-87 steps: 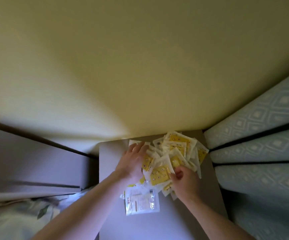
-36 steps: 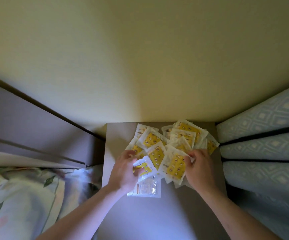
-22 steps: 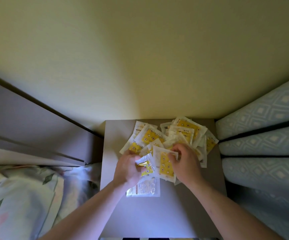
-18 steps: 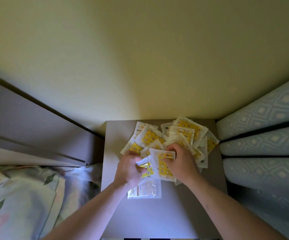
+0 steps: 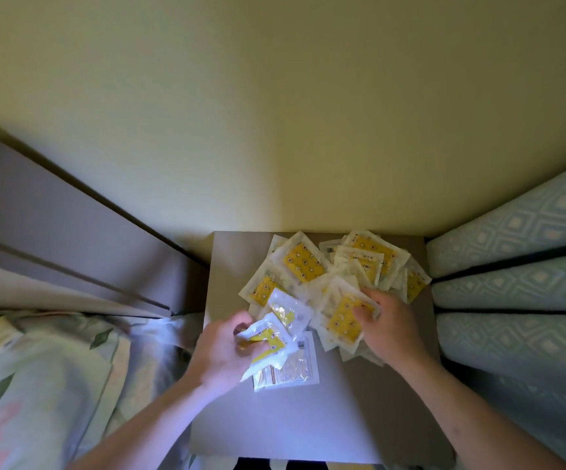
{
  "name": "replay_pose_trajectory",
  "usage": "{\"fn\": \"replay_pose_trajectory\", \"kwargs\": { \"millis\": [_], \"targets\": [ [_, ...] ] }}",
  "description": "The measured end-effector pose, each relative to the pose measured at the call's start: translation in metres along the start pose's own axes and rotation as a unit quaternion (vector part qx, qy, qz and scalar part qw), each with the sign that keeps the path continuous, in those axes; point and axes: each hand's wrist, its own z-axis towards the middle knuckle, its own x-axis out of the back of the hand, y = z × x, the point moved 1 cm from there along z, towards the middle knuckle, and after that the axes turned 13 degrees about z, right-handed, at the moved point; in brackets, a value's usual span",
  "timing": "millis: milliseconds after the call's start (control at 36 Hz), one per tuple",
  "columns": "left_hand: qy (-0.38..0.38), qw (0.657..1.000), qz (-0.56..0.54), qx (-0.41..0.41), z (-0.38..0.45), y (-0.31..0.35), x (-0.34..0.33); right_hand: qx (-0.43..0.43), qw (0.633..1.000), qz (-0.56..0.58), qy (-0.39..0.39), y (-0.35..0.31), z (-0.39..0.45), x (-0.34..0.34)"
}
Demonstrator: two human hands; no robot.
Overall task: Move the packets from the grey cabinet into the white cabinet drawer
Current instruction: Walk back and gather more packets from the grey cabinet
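We gather packets off the grey cabinet [image 5: 275,418], whose flat top serves as our counter against the yellow wall. Since half a second ago the two hands have drawn apart: the left hand [image 5: 227,347] has pulled back toward the cabinet's near-left side with a small bunch of packets [image 5: 268,337] pinched between thumb and curled fingers, while the right hand [image 5: 386,323] has returned to the cabinet's far-right part, fingers and thumb closing on a yellow-faced packet [image 5: 346,320] at the near edge of the pile [image 5: 336,269]. We judge the collecting to be under way, with most packets yet to be picked up and none moved on.

By our count: two hands; two or three packets in the left; one packet with its printed back up [image 5: 291,371] lying flat just under that bunch; roughly ten more overlapping in the pile, too layered for an exact count. The white cabinet drawer is not in view.
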Motion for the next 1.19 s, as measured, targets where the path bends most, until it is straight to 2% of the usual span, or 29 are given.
{"fn": "replay_pose_trajectory", "kwargs": {
  "millis": [111,250,361,444,611,778,889,972,1083,1194],
  "targets": [
    [-0.019,0.999,0.035,-0.013,-0.016,-0.012,0.008,0.01,0.997,-0.04,0.063,0.0,0.007,0.006],
    [-0.103,0.983,0.148,-0.029,-0.031,-0.007,0.007,0.001,0.996,-0.055,0.068,0.005,0.014,-0.004],
    [-0.136,0.974,0.178,-0.032,-0.029,0.001,-0.008,-0.047,0.995,-0.007,0.083,0.008,0.013,-0.012],
    [-0.122,0.969,0.208,-0.051,-0.024,0.005,-0.018,-0.056,0.994,0.027,0.091,0.005,0.009,-0.014],
    [-0.095,0.966,0.224,-0.087,-0.022,0.004,-0.031,-0.018,0.996,0.034,0.083,0.0,0.0,-0.015],
    [-0.092,0.97,0.218,-0.047,-0.023,0.007,-0.034,0.048,0.995,-0.038,0.078,-0.014,0.011,-0.024],
    [-0.098,0.967,0.229,-0.054,-0.022,0.009,-0.034,0.025,0.994,-0.096,0.044,-0.02,0.023,-0.037],
    [-0.095,0.963,0.24,-0.07,-0.024,0.008,-0.034,0.004,0.992,-0.115,0.055,-0.024,0.028,-0.044],
    [-0.084,0.963,0.241,-0.085,-0.03,0.004,-0.031,-0.038,0.992,-0.096,0.074,-0.024,0.033,-0.053],
    [-0.089,0.969,0.219,-0.066,-0.038,-0.002,-0.026,-0.065,0.993,-0.062,0.078,-0.027,0.031,-0.057]
  ]
}}
